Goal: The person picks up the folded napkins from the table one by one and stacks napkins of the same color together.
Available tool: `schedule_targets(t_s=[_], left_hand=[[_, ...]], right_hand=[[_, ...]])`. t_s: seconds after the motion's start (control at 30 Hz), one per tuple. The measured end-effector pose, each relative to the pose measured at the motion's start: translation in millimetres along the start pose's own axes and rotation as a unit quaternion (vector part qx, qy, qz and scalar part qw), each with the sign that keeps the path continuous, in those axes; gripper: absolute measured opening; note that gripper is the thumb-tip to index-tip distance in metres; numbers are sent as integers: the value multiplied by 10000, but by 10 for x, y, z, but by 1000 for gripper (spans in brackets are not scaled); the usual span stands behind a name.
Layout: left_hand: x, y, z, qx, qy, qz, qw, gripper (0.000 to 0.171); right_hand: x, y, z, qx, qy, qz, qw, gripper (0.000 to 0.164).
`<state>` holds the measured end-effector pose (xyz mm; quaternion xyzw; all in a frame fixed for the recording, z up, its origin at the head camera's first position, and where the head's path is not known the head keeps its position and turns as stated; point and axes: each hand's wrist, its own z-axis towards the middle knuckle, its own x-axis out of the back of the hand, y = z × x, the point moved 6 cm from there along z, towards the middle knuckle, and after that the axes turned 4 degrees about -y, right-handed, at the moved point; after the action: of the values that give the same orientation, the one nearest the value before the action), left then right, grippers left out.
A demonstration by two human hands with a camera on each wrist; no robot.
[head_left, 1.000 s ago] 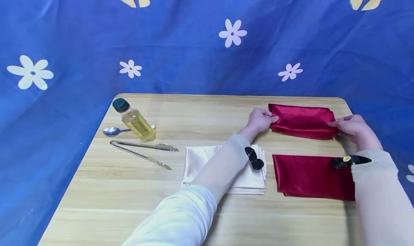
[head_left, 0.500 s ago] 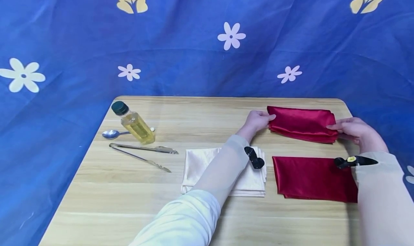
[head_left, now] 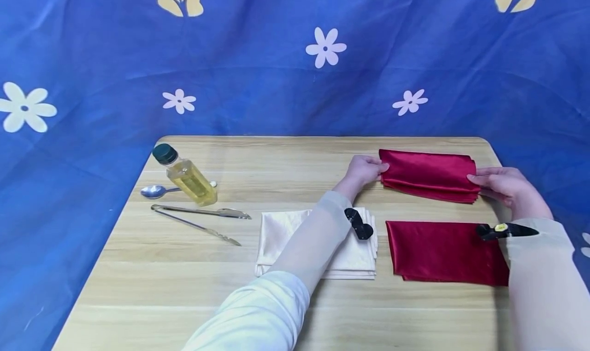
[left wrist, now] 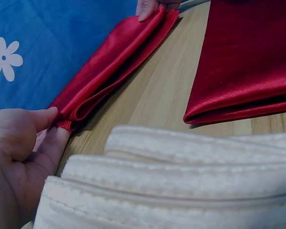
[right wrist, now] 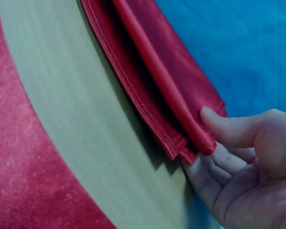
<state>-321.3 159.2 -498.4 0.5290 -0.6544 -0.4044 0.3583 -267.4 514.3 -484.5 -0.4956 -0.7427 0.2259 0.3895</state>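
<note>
A folded dark red satin cloth [head_left: 426,174] lies across the back right of the table, held at both ends. My left hand [head_left: 364,170] pinches its left end, thumb on top and fingers underneath, as the left wrist view shows. At the opposite end my right hand [head_left: 504,184] grips the cloth the same way; in the right wrist view the thumb presses the folded edge [right wrist: 205,129] and the fingers lie below the layers. A second folded red cloth [head_left: 442,251] lies nearer me, partly under the right forearm in the head view.
A stack of folded white cloths [head_left: 355,261] lies under my left forearm. At the left are metal tongs [head_left: 198,211], a spoon [head_left: 154,191] and a green-capped bottle of yellow liquid [head_left: 191,179]. A blue flowered curtain [head_left: 258,59] hangs behind the table [head_left: 184,300].
The right hand has shifted its hold slightly at the cloth's right end. The cloth's near right corner has come a little toward me, and its surface looks flatter. The left hand keeps its pinch.
</note>
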Motion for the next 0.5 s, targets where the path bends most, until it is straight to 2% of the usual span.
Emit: schedule_targets(t_s=[0.07, 0.13, 0.17, 0.2, 0.27, 0.4, 0.5], left_hand=[[-9, -2, 5, -49, 3, 5, 10000, 21], [-17, -10, 15, -88, 2, -19, 10000, 21], [-11, -15, 24, -113, 9, -40, 9999, 21], [-6, -19, 31, -139, 1, -58, 9999, 21], [6, -18, 33, -183, -42, -92, 9998, 20], [26, -6, 19, -191, -160, -85, 9997, 16], [36, 1, 11, -209, -153, 25, 9997, 15]], right_hand=[[-3, -1, -1, 140, -16, 270, 9995, 51], [-14, -12, 3, 295, -97, 722, 9969, 17], [-31, -28, 13, 428, -165, 919, 9947, 5], [-46, -40, 17, 507, -219, 1163, 9917, 16], [-70, -62, 20, 611, -269, 1378, 9882, 22], [-95, -81, 23, 690, -317, 1499, 9858, 20], [-104, -78, 31, 615, -288, 1362, 9883, 20]])
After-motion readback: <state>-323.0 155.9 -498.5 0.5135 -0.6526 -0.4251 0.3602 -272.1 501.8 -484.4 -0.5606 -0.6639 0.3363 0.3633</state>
